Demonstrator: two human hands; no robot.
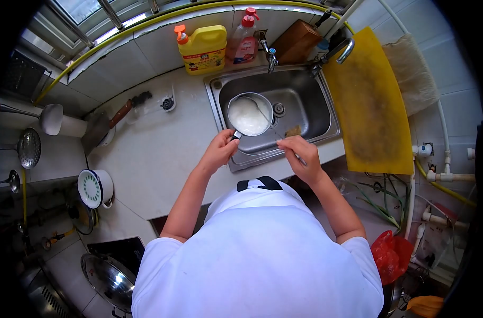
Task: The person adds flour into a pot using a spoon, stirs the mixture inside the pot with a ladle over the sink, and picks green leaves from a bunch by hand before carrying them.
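Observation:
A small saucepan (229, 112) with cloudy white contents (245, 117) is over the left part of the steel sink (334, 123). My left hand (220, 150) is closed around its short dark handle (236, 136). In my right hand (302, 157), closed fingers grip a thin metal spoon (266, 117) that slants into the saucepan. The white stuff hides the spoon's lower end. Just right of the saucepan, the sink's drain (278, 109) shows, with a small brownish piece (293, 131) near it.
Behind the sink stand a yellow jug (203, 50), a red pump bottle (246, 42), a tap (272, 58) and a wooden knife block (297, 41). A yellow board (366, 100) leans at the right. A cleaver (101, 127) and an enamel pot (95, 188) are to the left.

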